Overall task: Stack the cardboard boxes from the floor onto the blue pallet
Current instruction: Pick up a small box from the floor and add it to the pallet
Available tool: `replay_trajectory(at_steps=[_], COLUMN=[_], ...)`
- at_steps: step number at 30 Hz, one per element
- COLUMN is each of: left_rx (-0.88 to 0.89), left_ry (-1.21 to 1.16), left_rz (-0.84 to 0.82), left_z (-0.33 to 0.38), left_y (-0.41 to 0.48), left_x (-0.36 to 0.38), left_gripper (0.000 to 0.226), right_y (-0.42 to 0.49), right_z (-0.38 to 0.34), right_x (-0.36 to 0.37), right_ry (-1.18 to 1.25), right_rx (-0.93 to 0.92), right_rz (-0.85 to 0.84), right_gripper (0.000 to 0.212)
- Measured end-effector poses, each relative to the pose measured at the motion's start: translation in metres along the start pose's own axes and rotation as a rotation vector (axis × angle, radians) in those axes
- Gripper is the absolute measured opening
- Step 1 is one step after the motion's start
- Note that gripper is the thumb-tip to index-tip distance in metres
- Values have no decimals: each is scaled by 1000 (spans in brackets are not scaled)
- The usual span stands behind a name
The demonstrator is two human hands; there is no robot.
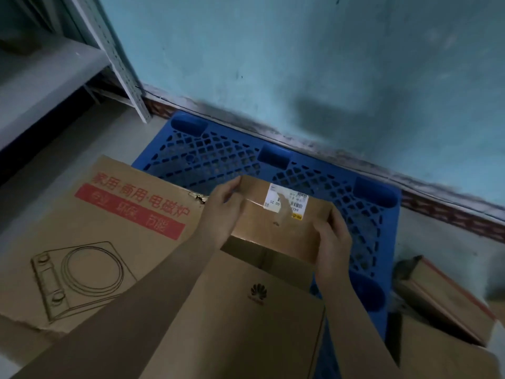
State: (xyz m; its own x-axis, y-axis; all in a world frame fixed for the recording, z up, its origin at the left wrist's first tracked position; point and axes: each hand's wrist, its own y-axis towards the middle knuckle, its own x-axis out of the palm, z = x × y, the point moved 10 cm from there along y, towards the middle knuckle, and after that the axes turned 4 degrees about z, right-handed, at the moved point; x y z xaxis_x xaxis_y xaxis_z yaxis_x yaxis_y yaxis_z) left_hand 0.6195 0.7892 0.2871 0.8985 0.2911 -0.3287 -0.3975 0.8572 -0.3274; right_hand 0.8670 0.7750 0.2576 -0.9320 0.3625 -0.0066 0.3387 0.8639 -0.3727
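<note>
I hold a small cardboard box [276, 225] with a white shipping label between both hands, above the blue pallet [218, 157]. My left hand [221, 212] grips its left side and my right hand [332, 236] grips its right side. Just below it lies a larger plain box [246, 318] with a dark logo, over the pallet's near edge. A big flat box [90, 242] with red print and a cooker drawing lies to the left, overlapping the pallet's left corner.
A grey metal shelf [54, 67] stands at the left. The teal wall [300, 64] runs behind the pallet. More cardboard boxes [442, 296] lie on the floor at the right.
</note>
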Motion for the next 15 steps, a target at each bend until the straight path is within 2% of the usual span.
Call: replay_trajectory(at_steps=[2,4,8,11,15], left_rx=[-42,-86,-198,-244,-294], left_ry=[38,60,-21,-52,-36], left_rz=[-15,-48,-85,-89,-103], left_z=[-49,-94,-169,-205,-232], left_y=[30,54,82,95,109], left_x=[11,25,48,56,63], left_gripper=[44,45,37,39,52], right_y=[20,39,65,76,86], right_z=[46,92,166,205,236], right_x=[11,15,25,36,48], right_ry=[-42,-78,-140,-177,-185], right_rx=[23,42,102,144,179], right_rz=[17,27,16,13,19], right_gripper=[34,42,45,42,35])
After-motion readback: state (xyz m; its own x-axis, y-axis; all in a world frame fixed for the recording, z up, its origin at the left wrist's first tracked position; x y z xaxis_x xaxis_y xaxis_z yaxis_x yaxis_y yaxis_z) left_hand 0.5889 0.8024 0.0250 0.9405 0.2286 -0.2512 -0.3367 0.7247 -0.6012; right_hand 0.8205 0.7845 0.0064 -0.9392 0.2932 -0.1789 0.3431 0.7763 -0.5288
